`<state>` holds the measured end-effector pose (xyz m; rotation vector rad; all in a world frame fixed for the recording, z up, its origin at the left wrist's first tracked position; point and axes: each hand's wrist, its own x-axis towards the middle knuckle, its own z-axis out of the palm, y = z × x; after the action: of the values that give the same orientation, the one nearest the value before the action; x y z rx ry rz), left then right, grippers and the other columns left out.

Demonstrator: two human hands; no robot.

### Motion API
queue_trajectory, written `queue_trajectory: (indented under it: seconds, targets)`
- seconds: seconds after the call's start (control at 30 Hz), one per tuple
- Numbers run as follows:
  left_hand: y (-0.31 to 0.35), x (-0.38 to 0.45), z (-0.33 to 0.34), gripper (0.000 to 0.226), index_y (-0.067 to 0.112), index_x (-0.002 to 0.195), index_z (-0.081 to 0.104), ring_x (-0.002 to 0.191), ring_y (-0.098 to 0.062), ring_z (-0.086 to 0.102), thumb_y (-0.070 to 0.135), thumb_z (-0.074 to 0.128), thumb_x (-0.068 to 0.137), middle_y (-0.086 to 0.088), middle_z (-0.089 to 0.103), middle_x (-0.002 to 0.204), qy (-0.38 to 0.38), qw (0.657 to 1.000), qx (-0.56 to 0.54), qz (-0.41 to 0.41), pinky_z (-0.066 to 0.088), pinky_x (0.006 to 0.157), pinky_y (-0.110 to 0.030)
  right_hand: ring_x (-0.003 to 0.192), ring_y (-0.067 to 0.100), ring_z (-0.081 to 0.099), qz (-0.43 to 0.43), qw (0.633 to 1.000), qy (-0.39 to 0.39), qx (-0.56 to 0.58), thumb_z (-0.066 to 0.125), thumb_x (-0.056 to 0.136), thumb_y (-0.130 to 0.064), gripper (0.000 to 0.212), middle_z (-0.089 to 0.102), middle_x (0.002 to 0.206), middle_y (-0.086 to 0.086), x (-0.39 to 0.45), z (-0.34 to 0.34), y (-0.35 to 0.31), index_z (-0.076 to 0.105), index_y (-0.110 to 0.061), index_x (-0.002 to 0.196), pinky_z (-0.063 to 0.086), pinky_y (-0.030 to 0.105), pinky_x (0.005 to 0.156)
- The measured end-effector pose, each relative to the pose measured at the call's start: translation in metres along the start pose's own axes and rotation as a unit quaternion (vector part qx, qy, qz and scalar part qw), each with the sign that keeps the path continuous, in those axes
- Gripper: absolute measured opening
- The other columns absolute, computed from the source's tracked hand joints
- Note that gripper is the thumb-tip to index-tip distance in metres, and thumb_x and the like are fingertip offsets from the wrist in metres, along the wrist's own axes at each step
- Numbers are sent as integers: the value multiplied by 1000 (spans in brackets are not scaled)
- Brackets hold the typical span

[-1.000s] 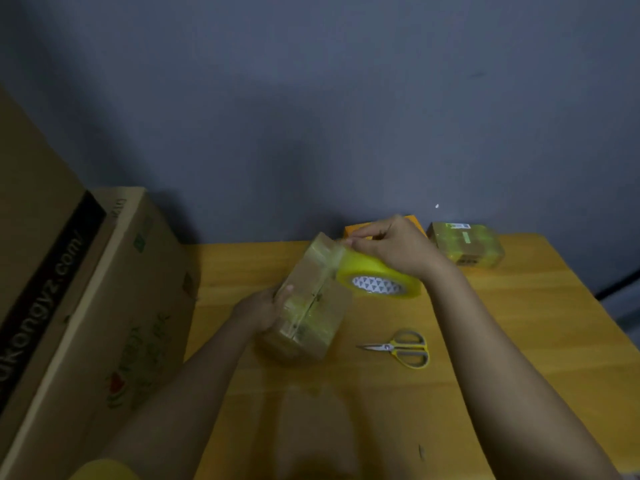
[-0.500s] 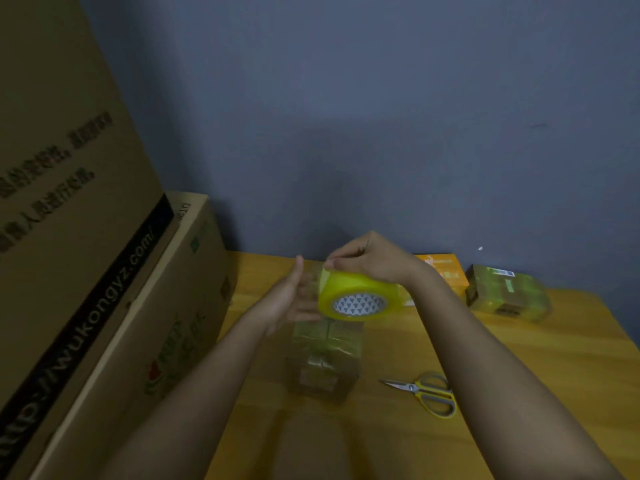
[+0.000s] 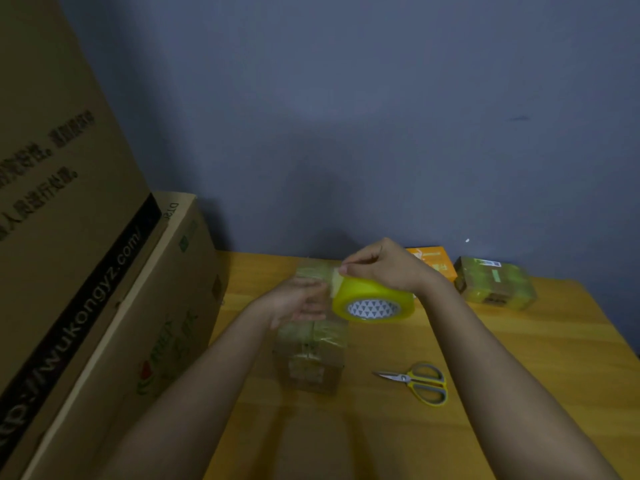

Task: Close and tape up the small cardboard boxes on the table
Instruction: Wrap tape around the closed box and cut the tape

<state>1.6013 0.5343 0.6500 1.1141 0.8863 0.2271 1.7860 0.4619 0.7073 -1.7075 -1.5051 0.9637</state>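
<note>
Box (image 3: pixel 311 348) on the worktop (image 3: pixel 519 375) was steadied by the left hand's (image 3: pixel 301 301) loosely curved fingers while the right hand (image 3: pixel 384 268) gripped the tape roll (image 3: pixel 372 299), which would do best pulled taut and flat across the top.

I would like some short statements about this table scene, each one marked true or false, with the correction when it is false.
1. The right hand holds the yellow tape roll above the table. True.
2. The scissors are in the left hand. False: they lie on the table, to the right of the small box, and no hand touches them.
3. The left hand is against the small box that is being taped. True.
4. The small box in front has no tape on it yet. False: glossy tape already covers its top and sides.
5. Another taped box sits at the far right, beside an orange box. True.
6. Large cardboard cartons stand on the right side. False: the large cartons stand on the left.
</note>
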Motion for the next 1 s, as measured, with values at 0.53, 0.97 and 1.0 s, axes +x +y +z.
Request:
queue_trajectory:
  seconds: [0.53, 0.97, 1.0]
  targets:
    - [31, 0, -8, 22, 15, 82, 47, 65, -15, 41, 16, 39, 103, 0, 43, 67, 171, 949, 216, 154, 33, 64, -29, 77, 9, 58, 63, 987, 21, -147, 72, 79, -49, 31, 71, 85, 4, -6, -8, 13, 77, -18, 85, 45, 32, 70]
    - [-28, -8, -13, 18, 9, 97, 47, 64, -11, 43, 26, 43, 102, 0, 43, 76, 117, 963, 217, 110, 37, 59, -22, 115, 14, 53, 177, 984, 0, 11, 75, 79, -40, 33, 56, 129, -4, -51, 16, 75, 68, -26, 108, 41, 28, 87]
    - [-32, -6, -16, 17, 10, 96, 47, 66, -12, 44, 26, 44, 101, 0, 44, 78, 139, 957, 226, 121, 37, 59, -22, 113, 14, 54, 176, 984, 18, 25, 76, 74, -48, 37, 58, 126, -4, -54, 16, 78, 70, -26, 103, 42, 27, 84]
